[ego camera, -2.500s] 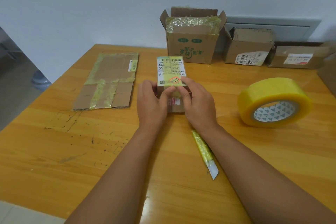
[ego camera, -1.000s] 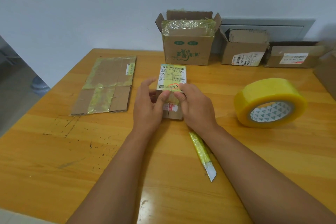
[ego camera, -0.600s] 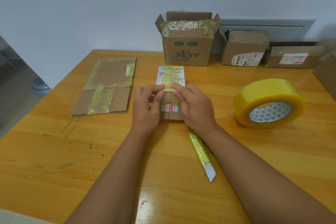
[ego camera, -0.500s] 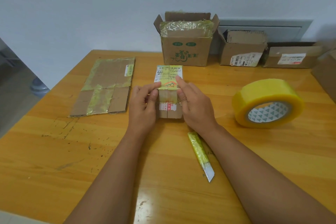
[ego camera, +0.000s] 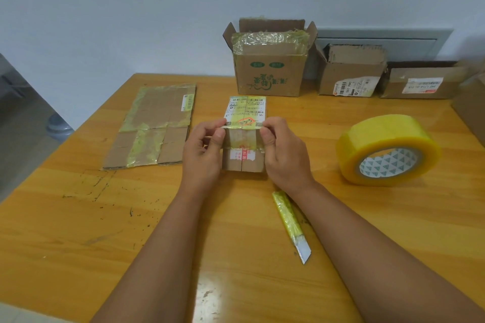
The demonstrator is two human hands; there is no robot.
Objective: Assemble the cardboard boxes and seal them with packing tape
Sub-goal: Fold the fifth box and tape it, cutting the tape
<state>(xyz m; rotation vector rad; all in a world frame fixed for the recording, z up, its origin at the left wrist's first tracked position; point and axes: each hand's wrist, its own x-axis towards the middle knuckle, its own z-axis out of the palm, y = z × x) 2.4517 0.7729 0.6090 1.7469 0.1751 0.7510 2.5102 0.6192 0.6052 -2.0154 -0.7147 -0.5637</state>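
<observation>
small box mid-table, flat cardboard left, tape roll right, knife in front

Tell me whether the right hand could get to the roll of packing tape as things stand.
Probably yes. The roll of packing tape stands on bare table to the right of the right hand, with nothing between them. But that hand now grips the small cardboard box and would have to let go first.

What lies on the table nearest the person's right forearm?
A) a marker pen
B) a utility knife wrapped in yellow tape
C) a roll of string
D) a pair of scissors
B: a utility knife with a tape-wrapped yellow handle and bare blade tip lies on the table just beside the right forearm.
</observation>
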